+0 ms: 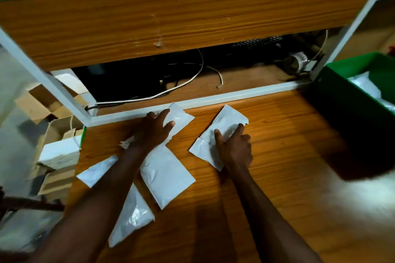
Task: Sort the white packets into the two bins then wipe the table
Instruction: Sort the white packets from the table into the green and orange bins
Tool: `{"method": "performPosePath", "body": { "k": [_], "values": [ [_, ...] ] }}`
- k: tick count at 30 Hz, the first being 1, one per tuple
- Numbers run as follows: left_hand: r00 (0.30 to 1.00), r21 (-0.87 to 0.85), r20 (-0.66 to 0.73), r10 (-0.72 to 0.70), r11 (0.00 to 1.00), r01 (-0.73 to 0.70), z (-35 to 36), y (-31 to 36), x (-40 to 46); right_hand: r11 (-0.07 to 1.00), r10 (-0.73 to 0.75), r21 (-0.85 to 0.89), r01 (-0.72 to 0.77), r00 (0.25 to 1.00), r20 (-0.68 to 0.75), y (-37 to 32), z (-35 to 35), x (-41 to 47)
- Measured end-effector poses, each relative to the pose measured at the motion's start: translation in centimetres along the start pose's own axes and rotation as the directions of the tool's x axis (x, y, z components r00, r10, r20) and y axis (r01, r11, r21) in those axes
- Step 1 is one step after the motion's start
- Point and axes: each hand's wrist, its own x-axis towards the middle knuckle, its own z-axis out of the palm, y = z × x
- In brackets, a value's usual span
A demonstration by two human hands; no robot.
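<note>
Several white packets lie on the wooden table (pixel 277 145). My left hand (pixel 155 129) rests flat on a far packet (pixel 181 118) near the white frame rail, fingers spread. My right hand (pixel 234 146) presses on another packet (pixel 224 126), thumb and fingers pinching its surface. Nearer me a large packet (pixel 168 174) lies in the middle, a shiny packet (pixel 132 215) sits under my left forearm, and a small packet (pixel 96 171) lies at the left edge. A green bin (pixel 350 100) at the right holds white packets (pixel 367 87).
A white metal frame (pixel 213 98) crosses the back of the table, with cables (pixel 181 85) and a wooden panel (pixel 171 19) behind it. Cardboard boxes (pixel 57 156) are stacked off the table's left edge. A blurred white patch (pixel 363 194) covers the right front.
</note>
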Motion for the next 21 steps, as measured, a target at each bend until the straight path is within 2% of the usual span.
{"method": "performPosePath", "body": {
  "k": [5, 7, 9, 13, 16, 21],
  "values": [
    [0.998, -0.007, 0.035, 0.043, 0.999, -0.043, 0.2, 0.0, 0.8, 0.986, -0.020, -0.164, 0.027, 0.999, 0.042, -0.7, 1.6, 0.5],
    [0.999, 0.025, 0.009, 0.045, 0.999, -0.046, -0.2, 0.7, 0.6, 0.988, -0.044, -0.144, 0.048, 0.999, 0.031, -0.6, 2.0, 0.6],
    [0.997, -0.005, -0.029, 0.067, 0.998, -0.067, -0.6, 1.3, -0.1, 0.994, -0.090, -0.053, 0.091, 0.996, 0.013, -0.1, 2.1, 0.6],
    [0.992, -0.179, -0.064, 0.113, 0.976, -0.123, -1.1, 2.0, -1.4, 0.954, -0.169, 0.243, 0.178, 0.984, -0.058, 1.6, 1.4, 0.0],
    [0.987, -0.279, -0.038, 0.154, 0.947, -0.159, -1.2, 2.9, -2.8, 0.897, -0.245, 0.336, 0.288, 0.956, -0.163, 3.4, 0.7, -1.1],
    [0.981, -0.474, 0.052, 0.185, 0.870, -0.139, -0.6, 5.7, -5.6, 0.811, -0.216, 0.526, 0.256, 0.967, -0.138, 6.7, -2.0, -3.8]
  ]
}}
